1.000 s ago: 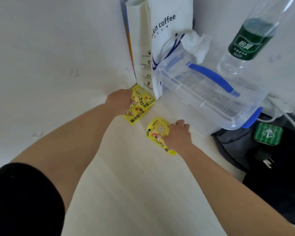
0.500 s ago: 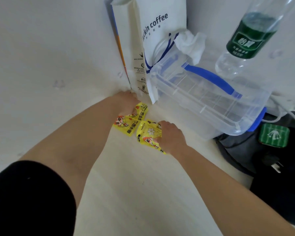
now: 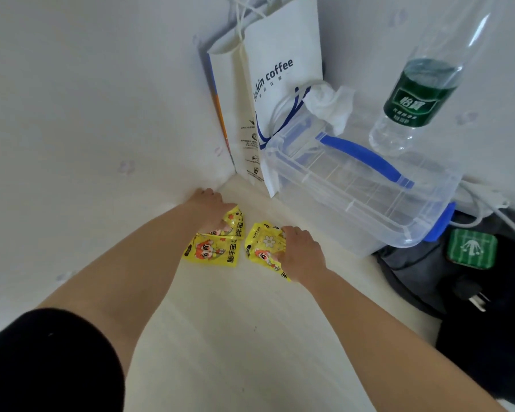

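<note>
Three yellow cartoon-printed packets lie on the pale surface near the wall corner. My left hand (image 3: 210, 205) reaches down and its fingers curl over the far left packet (image 3: 235, 223), whose edge is lifted. A second left packet (image 3: 211, 251) lies flat just in front of it, partly under it. My right hand (image 3: 301, 252) grips the right packet (image 3: 263, 243), with fingertips pinching its top edge and the palm covering its right side.
A white coffee paper bag (image 3: 280, 69) stands in the corner. Beside it are a clear plastic box (image 3: 422, 233) with a blue handle, a crumpled tissue (image 3: 330, 105) and a water bottle (image 3: 414, 99). At the right lie a dark bag (image 3: 414, 272), a green case (image 3: 471, 248) and a plug (image 3: 473, 298).
Both hands have drawn their packets away from the paper bag toward me and closer together. A second packet now shows in front of my left hand.
</note>
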